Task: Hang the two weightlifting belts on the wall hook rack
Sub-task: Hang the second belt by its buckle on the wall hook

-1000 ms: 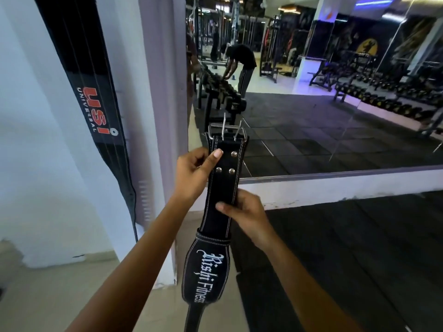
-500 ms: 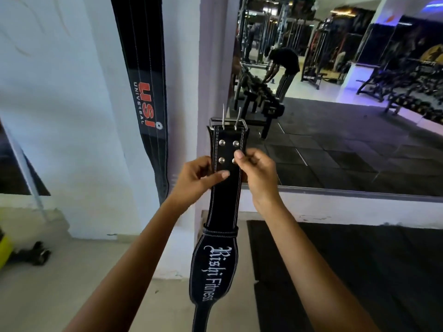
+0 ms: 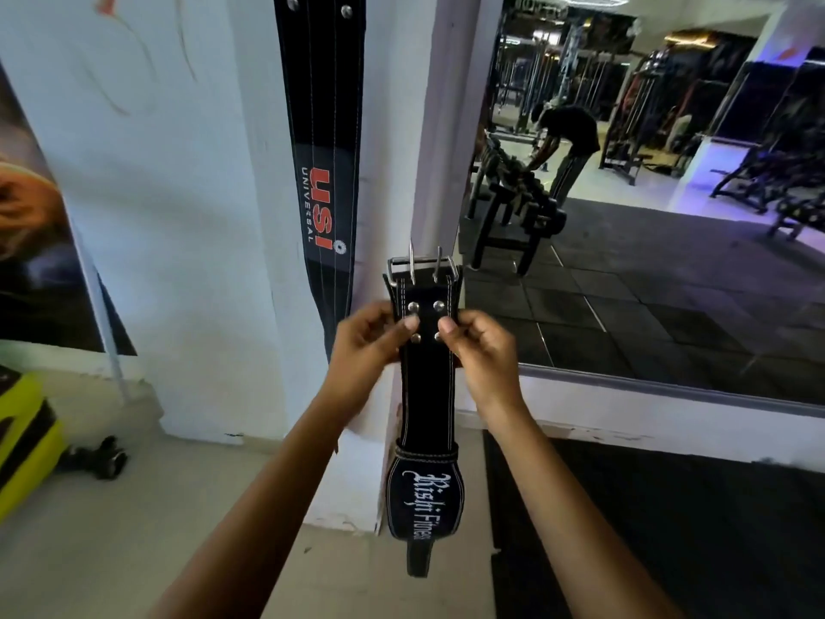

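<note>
**Head view: second belt held up by its buckle end, ready for the hook**

Head camera looks down on the left hand (image 3: 364,339) and right hand (image 3: 480,346), both pinched onto one black belt (image 3: 426,386) just below its buckle (image 3: 422,268). Each thumb presses the front face among the four rivets, with the fingers curled behind the edges, so both hands are closed on the strap. Holding it this high up keeps the steel frame and its two prongs standing free above the fingers, probably so the frame can be slipped over a hook, while the rest hangs straight down under its own weight.

Lower on the held belt, the wide padded part carries white script reading "Rishi Fitness".

Left of the hands and farther off, a second belt (image 3: 323,140) hangs flat against the white wall (image 3: 178,172), its top running out of view; the hook rack itself cannot be seen. It reads "USI" in red with "UNIVERSAL" in white beside it. One belt therefore looks hung, one remains.

Right of both belts is a large mirror (image 3: 647,216).
</note>
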Motion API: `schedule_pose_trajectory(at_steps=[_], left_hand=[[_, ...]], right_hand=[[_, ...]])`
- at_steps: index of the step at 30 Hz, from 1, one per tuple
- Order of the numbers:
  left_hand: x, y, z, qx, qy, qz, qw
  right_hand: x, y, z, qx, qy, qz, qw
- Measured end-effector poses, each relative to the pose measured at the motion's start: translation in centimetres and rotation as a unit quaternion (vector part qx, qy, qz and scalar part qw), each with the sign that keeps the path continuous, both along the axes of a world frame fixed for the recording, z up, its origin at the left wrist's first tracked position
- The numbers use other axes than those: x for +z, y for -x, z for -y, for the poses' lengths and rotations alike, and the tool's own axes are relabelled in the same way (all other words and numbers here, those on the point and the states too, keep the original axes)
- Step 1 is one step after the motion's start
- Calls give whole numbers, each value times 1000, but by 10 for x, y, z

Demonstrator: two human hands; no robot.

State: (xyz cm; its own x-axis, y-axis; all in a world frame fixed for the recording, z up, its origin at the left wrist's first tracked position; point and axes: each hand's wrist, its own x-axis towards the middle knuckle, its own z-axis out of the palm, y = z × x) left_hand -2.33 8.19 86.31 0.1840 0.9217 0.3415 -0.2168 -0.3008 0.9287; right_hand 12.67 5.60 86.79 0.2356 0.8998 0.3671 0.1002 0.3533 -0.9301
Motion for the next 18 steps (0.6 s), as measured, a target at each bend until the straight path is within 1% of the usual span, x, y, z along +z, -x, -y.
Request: schedule_pose_trajectory(at_steps=[2,6,8,11,13,15,18], left_hand=[[17,3,-11,0,12,38,999],[11,1,-11,-21,1,22,1000],[-10,3,-5,-32,14,-13,999],[-56,9,3,-47,28,-149,987],[-83,13,13,-43,45,-209,976],[-100,18,17,-31,53,-232,971],[-88,25,13,-11,40,-214,976]], right_hand=[[-3,2,1,10,1,-5,1000],[-2,2,-2,8,0,-16,1000],[-3,3,-2,5,6,-20,1000],[-1,4,-3,-7,8,-36,999],[0,4,-4,-7,6,-46,999],[-2,7,-6,-6,9,-41,999],[-4,14,-10,7,20,-42,999]])
